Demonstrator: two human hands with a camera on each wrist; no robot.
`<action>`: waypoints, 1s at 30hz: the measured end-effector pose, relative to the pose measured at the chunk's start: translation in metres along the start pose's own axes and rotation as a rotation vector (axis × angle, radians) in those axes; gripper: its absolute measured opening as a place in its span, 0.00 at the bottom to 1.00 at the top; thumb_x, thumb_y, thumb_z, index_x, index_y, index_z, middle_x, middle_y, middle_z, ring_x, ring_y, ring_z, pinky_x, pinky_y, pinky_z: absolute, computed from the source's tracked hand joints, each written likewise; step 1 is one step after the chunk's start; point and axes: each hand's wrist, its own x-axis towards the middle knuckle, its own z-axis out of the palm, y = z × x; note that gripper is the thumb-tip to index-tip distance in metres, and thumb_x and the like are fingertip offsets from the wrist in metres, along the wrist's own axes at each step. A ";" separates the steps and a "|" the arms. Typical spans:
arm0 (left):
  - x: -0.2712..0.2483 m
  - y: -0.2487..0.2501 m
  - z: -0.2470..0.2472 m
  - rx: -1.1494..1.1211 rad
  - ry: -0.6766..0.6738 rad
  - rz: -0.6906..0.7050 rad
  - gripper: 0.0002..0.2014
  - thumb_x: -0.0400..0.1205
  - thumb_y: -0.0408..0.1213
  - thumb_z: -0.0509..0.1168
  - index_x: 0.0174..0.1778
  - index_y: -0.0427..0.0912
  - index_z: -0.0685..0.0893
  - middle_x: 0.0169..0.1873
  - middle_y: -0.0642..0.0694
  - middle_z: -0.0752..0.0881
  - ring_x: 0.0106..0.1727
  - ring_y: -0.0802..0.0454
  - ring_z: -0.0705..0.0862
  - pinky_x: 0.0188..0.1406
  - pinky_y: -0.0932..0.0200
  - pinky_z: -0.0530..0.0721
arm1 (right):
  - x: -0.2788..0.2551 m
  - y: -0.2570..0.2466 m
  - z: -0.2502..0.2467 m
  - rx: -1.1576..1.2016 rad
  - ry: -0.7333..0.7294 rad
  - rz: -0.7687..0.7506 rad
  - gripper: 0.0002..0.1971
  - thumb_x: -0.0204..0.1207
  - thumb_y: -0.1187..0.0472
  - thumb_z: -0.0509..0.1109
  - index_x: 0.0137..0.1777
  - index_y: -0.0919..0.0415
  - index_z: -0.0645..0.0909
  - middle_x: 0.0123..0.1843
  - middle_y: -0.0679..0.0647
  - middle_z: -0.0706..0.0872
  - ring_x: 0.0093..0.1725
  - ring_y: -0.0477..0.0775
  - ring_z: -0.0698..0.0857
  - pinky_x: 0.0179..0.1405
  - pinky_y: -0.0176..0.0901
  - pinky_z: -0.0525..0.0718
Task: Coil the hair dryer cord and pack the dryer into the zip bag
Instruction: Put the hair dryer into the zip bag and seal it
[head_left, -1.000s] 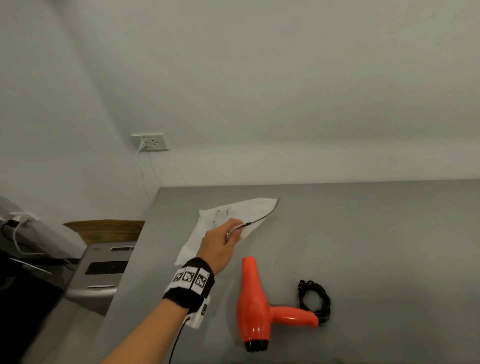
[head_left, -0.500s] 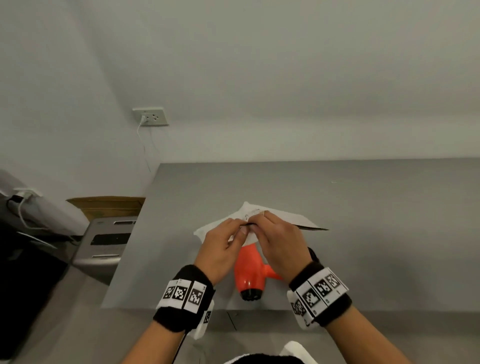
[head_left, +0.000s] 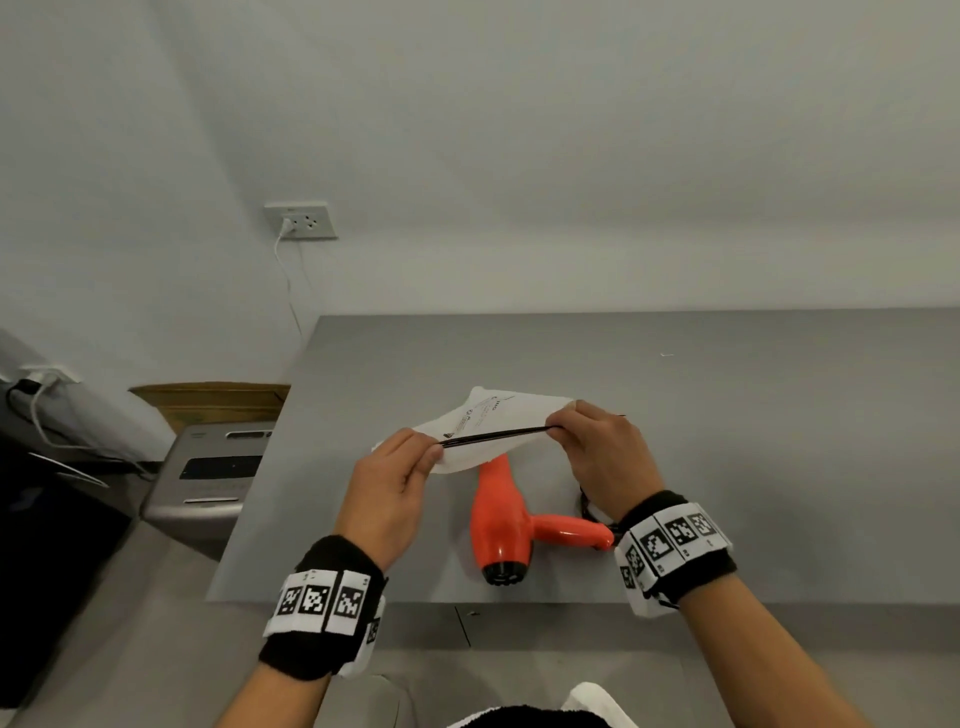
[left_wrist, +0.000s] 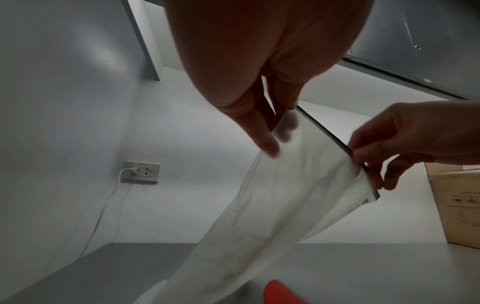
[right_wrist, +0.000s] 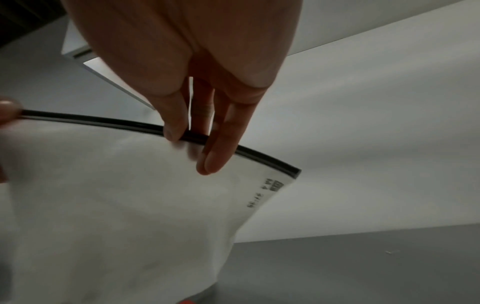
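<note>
A flat grey bench (head_left: 727, 415) set against a white wall carries the scene, with a brown cardboard box (left_wrist: 457, 205) standing at its far side in the left wrist view. Held above the bench between two hands is a frosted white plastic zip bag (head_left: 493, 423) with a black zip strip (head_left: 496, 434) along its top edge and dark print near one corner; its body hangs down toward the bench surface. Beneath the bag lies the orange-red hair dryer (head_left: 501, 525), on its side on the bench, dark nozzle end toward the near edge and handle pointing right. The dryer's black cord (head_left: 587, 506) sits bunched just past the handle, largely hidden behind the right wrist. The left hand (head_left: 389, 486) makes its grip on the left end of the zip strip, thumb and fingers pinching it. The right hand (head_left: 605, 457) pinches the strip near its right end, thumb on one side and fingers (right_wrist: 221, 148) on the other. Both wrists wear black bands with black-and-white square markers. A white wall socket (head_left: 301, 221) with a white cable plugged in sits left of the bench.
</note>
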 end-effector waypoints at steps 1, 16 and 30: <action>-0.002 -0.003 -0.003 -0.010 0.002 -0.007 0.08 0.88 0.34 0.64 0.47 0.46 0.87 0.42 0.65 0.83 0.49 0.67 0.82 0.46 0.75 0.78 | -0.001 0.006 -0.003 -0.009 0.011 0.019 0.03 0.80 0.63 0.72 0.48 0.58 0.88 0.45 0.50 0.89 0.36 0.57 0.87 0.35 0.54 0.88; -0.006 -0.022 -0.003 0.059 -0.385 -0.220 0.33 0.77 0.73 0.53 0.46 0.51 0.91 0.43 0.56 0.90 0.46 0.58 0.89 0.49 0.49 0.90 | -0.003 0.042 -0.023 -0.008 0.083 -0.011 0.04 0.79 0.68 0.73 0.50 0.63 0.89 0.46 0.52 0.86 0.36 0.56 0.85 0.37 0.51 0.87; 0.001 0.013 0.046 -0.002 -0.411 -0.067 0.12 0.84 0.49 0.68 0.39 0.48 0.88 0.36 0.53 0.88 0.40 0.58 0.84 0.44 0.62 0.81 | -0.004 0.040 -0.018 -0.110 0.048 0.097 0.07 0.79 0.66 0.73 0.55 0.60 0.88 0.57 0.55 0.83 0.39 0.60 0.88 0.36 0.51 0.88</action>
